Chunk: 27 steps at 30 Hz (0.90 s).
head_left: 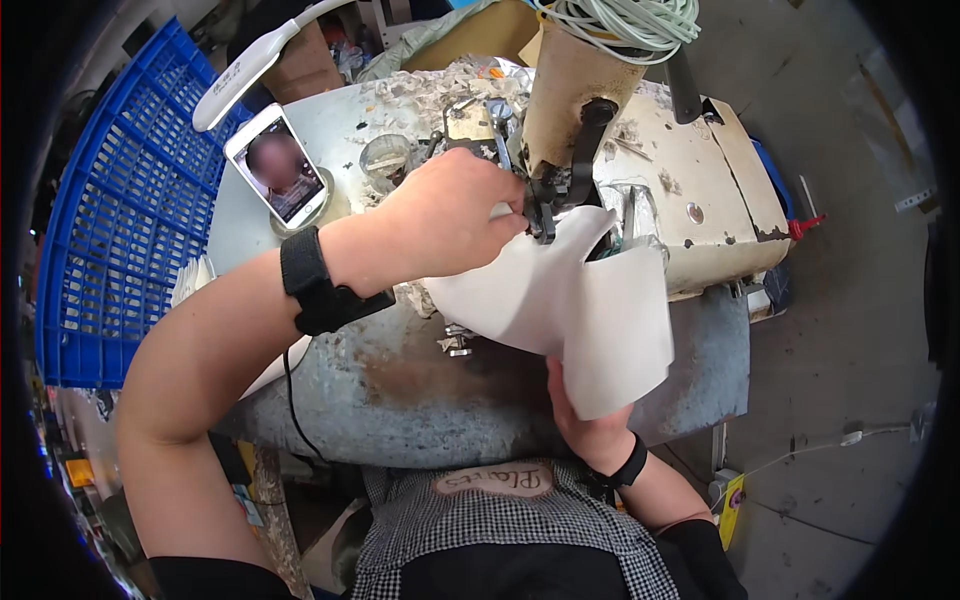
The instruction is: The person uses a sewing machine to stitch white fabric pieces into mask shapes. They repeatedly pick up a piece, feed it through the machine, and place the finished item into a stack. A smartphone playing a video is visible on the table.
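My left hand point(445, 215) reaches across a worn industrial sewing machine point(690, 190) and pinches the top edge of a white sheet of material point(580, 300) right at the black presser foot point(545, 200). My right hand point(585, 425) is under the sheet's lower part and holds it from below; most of that hand is hidden by the sheet. Both wrists carry a black band. The sheet is folded and hangs off the front of the grey metal table point(420, 380).
A phone point(278, 165) stands propped at the table's back left beside a small glass jar point(385, 160). A white lamp arm point(245, 70) reaches over it. A blue plastic crate point(120, 220) stands at the left. Pale cord point(630, 20) lies coiled on the machine. Concrete floor at right.
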Tool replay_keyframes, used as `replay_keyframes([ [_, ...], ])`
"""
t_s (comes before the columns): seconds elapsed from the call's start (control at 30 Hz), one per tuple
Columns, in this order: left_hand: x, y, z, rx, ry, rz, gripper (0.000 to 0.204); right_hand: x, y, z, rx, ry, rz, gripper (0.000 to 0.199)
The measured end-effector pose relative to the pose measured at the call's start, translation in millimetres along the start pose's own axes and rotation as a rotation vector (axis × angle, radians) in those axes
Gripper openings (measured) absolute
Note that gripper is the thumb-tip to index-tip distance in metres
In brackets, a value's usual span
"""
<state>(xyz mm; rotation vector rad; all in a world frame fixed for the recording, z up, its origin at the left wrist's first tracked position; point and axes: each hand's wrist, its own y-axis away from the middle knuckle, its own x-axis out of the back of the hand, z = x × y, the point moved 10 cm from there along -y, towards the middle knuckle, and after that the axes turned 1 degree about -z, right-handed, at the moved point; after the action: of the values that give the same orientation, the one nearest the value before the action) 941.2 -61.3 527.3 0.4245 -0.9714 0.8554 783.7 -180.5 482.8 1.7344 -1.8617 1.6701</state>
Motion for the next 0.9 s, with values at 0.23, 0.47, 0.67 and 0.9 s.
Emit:
replay_keyframes([
  [0.23, -5.2, 2.5, -1.7, -0.018, 0.125, 0.068, 0.02, 26.4, -17.5, 21.3, -0.02, 0.047, 0.044, 0.036],
  [0.47, -6.8, 9.6, -10.0, 0.252, 0.132, -0.189, 0.02, 45.6, -44.7, 18.8, 0.105, 0.114, -0.043, 0.039],
  [0.67, -18.7, 13.6, -22.4, 0.463, 0.429, -0.286, 0.024, 51.2, -56.2, 14.5, 0.151, 0.157, -0.043, 0.035],
  [0.9, -21.8, 20.0, -22.2, 0.493, 0.543, -0.165, 0.021, 56.9, -69.7, 11.4, 0.201, 0.23, -0.08, 0.028],
])
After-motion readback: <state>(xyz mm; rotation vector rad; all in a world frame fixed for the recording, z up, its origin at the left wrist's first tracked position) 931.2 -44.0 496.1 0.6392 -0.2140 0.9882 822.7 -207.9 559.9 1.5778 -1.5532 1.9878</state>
